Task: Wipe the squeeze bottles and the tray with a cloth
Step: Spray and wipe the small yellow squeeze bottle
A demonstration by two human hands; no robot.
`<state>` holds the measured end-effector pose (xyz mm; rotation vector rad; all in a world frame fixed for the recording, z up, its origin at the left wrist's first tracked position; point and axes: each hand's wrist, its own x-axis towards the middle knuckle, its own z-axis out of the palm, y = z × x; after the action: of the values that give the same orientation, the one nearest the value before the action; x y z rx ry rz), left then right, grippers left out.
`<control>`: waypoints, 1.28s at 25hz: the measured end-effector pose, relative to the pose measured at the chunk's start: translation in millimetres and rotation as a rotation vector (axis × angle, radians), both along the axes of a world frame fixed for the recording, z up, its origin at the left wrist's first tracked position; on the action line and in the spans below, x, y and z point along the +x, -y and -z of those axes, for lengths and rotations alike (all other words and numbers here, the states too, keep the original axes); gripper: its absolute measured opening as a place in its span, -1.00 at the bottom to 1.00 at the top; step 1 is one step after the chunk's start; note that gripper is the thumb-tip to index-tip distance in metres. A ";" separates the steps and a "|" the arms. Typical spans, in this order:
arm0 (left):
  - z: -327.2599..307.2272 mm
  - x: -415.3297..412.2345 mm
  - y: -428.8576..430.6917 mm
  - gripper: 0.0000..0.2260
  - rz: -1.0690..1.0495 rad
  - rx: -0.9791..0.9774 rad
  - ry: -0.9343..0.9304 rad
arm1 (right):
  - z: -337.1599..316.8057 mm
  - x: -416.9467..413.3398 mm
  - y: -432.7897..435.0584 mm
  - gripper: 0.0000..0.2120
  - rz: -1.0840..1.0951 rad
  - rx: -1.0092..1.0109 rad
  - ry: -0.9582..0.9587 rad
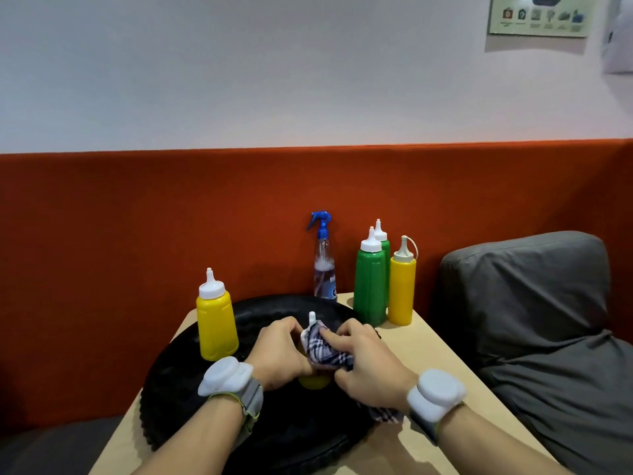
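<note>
My left hand [279, 354] grips a yellow squeeze bottle [314, 380] that stands on the round black tray [178, 389]; only its white tip and a strip of its base show. My right hand [363, 361] holds a plaid cloth [323, 351] wrapped around the bottle's upper part, fingers curled over the fabric. A second yellow squeeze bottle [215, 322] stands upright on the tray's left side. Beyond the tray stand two green squeeze bottles [370, 286] and another yellow one [401, 286].
A clear spray bottle with a blue trigger [323, 262] stands at the back of the small beige table [442, 351]. An orange padded backrest [137, 217] runs behind. A grey cushion [534, 303] lies to the right of the table.
</note>
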<state>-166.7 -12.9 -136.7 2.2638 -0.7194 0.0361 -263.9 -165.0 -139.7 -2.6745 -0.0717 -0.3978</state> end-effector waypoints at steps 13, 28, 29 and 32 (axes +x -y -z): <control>9.1 8.3 -11.0 -0.57 0.055 0.012 -0.048 | 2.8 8.9 4.2 -0.44 0.133 0.026 -0.061; 13.0 18.5 -16.3 -0.49 0.052 0.013 -0.078 | -8.0 16.9 -16.4 -0.43 0.095 0.013 -0.038; 12.2 17.4 -15.9 -0.49 0.040 0.019 -0.080 | -11.5 19.7 -15.4 -0.43 0.118 0.041 -0.051; 6.5 11.8 -14.0 -0.49 0.012 0.035 -0.053 | -9.4 18.8 -17.9 -0.43 0.098 -0.026 -0.046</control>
<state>-154.9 1.0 -143.2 2.2850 -0.7112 -0.0427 -245.1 -147.1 -130.3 -2.7183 0.0685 -0.3678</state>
